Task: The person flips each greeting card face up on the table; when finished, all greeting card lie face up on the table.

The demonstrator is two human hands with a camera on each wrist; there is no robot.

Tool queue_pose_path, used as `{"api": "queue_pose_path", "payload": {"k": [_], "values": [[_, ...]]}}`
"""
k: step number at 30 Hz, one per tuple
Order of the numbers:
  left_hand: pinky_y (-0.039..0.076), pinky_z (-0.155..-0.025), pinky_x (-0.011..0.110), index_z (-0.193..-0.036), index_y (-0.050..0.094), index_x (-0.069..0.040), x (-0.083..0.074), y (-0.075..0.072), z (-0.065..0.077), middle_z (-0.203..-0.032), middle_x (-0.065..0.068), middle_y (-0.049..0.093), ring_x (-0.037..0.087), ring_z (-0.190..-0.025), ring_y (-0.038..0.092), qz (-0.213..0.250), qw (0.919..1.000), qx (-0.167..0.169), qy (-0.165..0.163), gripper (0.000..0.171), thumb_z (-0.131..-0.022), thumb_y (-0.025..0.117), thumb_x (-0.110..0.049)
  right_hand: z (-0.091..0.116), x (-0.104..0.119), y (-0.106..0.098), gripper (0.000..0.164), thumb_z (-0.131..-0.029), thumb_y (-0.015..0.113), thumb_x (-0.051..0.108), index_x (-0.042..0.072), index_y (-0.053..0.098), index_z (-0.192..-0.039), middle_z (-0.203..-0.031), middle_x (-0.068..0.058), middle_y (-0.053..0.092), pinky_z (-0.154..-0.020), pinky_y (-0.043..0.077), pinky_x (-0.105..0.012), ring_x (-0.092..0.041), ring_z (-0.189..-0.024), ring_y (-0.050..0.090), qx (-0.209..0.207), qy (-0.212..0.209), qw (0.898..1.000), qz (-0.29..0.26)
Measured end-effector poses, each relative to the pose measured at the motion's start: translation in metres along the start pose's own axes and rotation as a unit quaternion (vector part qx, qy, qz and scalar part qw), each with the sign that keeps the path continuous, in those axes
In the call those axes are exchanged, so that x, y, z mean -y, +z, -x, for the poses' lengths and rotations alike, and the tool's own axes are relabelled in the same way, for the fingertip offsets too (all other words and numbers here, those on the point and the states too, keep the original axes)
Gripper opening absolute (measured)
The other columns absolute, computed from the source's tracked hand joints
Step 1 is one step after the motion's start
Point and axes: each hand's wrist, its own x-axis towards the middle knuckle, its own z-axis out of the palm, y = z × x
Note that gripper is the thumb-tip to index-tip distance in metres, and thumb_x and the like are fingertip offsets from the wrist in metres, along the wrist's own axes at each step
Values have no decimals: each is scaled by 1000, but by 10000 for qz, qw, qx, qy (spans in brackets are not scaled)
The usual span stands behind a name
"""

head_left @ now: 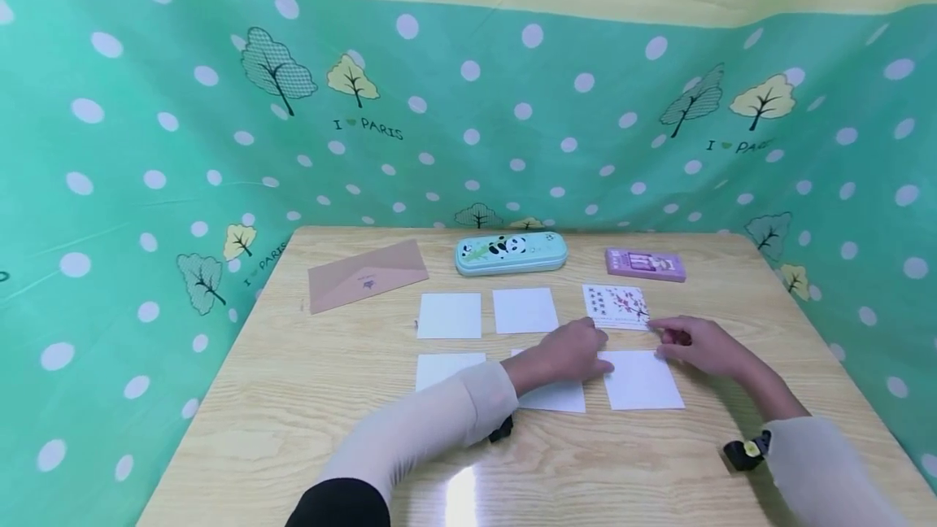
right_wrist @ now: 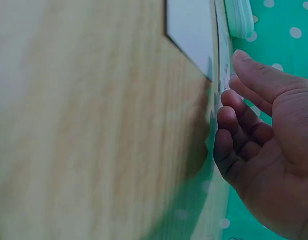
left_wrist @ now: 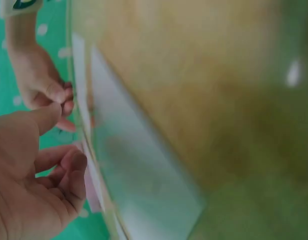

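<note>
A card printed with red blossoms and dark characters [head_left: 616,306] lies at the right end of the back row. Below it is a blank white card [head_left: 642,385]. My left hand [head_left: 565,352] reaches across the middle card of the front row [head_left: 552,397]; its fingertips are at the printed card's lower left corner, its thumb at the blank card's upper left. At the right, my right hand [head_left: 699,344] has a fingertip by the printed card's lower right corner and its thumb by the blank card's upper right. Both wrist views show loosely bent fingers with nothing gripped between them.
More white cards [head_left: 450,315] [head_left: 525,311] [head_left: 448,366] lie to the left, one partly behind my left sleeve. Along the back are a brown envelope [head_left: 369,275], a light-blue panda pencil case [head_left: 511,254] and a purple box [head_left: 646,264]. A green dotted cloth [head_left: 468,137] hangs behind the wooden table.
</note>
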Motion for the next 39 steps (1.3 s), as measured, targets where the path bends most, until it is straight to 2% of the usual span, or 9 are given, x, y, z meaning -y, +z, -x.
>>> {"api": "queue_pose_path", "payload": {"k": [4, 6, 9, 14, 26, 32, 37, 39], "values": [[52, -81, 20, -129, 66, -15, -11, 7, 6, -120, -1, 62, 8, -97, 60, 141, 9991, 219, -334, 59, -90, 68, -60, 13, -4, 1, 49, -95, 73, 26, 3, 62, -137, -90, 2, 56, -64, 39, -23, -7, -78, 47, 5, -107, 9999, 19], [53, -83, 21, -135, 62, -15, -15, 9, 9, -127, 0, 59, 9, -102, 59, 62, 9982, 322, -498, 70, -87, 69, -65, 19, -8, 2, 51, -94, 74, 27, 2, 63, -136, -89, 2, 55, -64, 39, -24, -6, -77, 46, -1, -222, 9997, -49], [51, -81, 21, -136, 60, -15, -19, 9, 12, -128, -1, 57, 9, -102, 55, -246, 9975, 391, -541, 76, -84, 69, -69, 24, -12, 5, 54, -91, 77, 27, 2, 63, -136, -90, 1, 54, -64, 39, -23, -4, -77, 46, -54, -320, 9993, -158], [47, -74, 19, -131, 63, -16, -20, 11, 14, -119, -3, 55, 7, -92, 49, -546, 9970, 306, -448, 74, -82, 70, -70, 29, -15, 12, 57, -88, 80, 28, 3, 63, -136, -93, 1, 53, -66, 39, -22, -5, -80, 45, -178, -470, 9985, -193], [46, -73, 20, -128, 63, -15, -20, 17, 11, -119, -3, 56, 8, -92, 50, -432, 9979, 209, -437, 71, -82, 72, -68, 35, -15, 21, 56, -86, 82, 28, 9, 66, -136, -93, 1, 53, -66, 37, -23, -5, -81, 43, -427, -238, 9988, -81], [43, -69, 19, -128, 59, -18, -20, 16, 11, -116, -3, 53, 8, -90, 48, -159, 9982, 74, -578, 71, -78, 78, -66, 32, -15, 21, 50, -86, 82, 24, 9, 67, -131, -95, 1, 55, -69, 41, -22, -7, -84, 46, -452, -113, 9988, -149], [43, -69, 18, -133, 50, -22, -22, 15, 10, -115, -5, 54, 7, -89, 48, 313, 9973, -74, -662, 76, -76, 84, -58, 32, -11, 19, 50, -89, 80, 25, 6, 62, -131, -96, -1, 56, -69, 41, -22, -9, -84, 48, -291, 66, 9989, -353], [44, -69, 18, -135, 46, -22, -22, 14, 10, -112, -5, 56, 6, -87, 50, 542, 9965, -138, -616, 77, -77, 86, -52, 33, -10, 17, 42, -91, 78, 27, 7, 63, -124, -94, -1, 56, -68, 42, -23, -10, -83, 49, -209, 128, 9988, -420]]}}
